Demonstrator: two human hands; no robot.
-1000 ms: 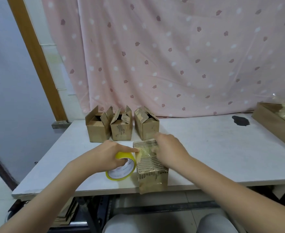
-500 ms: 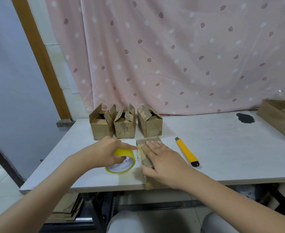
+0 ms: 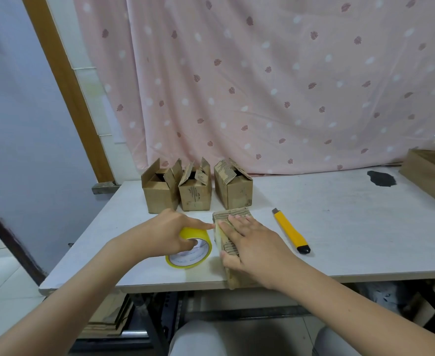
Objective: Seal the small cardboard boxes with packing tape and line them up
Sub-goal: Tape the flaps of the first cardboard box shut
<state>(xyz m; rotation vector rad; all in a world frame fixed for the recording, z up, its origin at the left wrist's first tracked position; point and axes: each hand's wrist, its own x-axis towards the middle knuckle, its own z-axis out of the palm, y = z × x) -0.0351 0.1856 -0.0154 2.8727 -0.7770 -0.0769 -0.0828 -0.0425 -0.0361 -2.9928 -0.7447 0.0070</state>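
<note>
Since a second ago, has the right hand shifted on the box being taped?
Yes. The right hand slid from the box's far end toward the table's near edge, now flat on top.

Soft, even daylight, fairly bright, diffused through the pink curtain (image 3: pixel 275 80) behind the surface (image 3: pixel 352 227). Only faint, short shadows beside the open boxes (image 3: pixel 196 194) and under the tape roll (image 3: pixel 189 250). No hard glare; a mild sheen on the tape. Slightly washed, cool cast on the wall at left. Wide-angle bending at the edges: door frame (image 3: pixel 65 80) leaning, forearms stretched toward the lower corners. Centre reasonably sharp, fine print soft.
</note>
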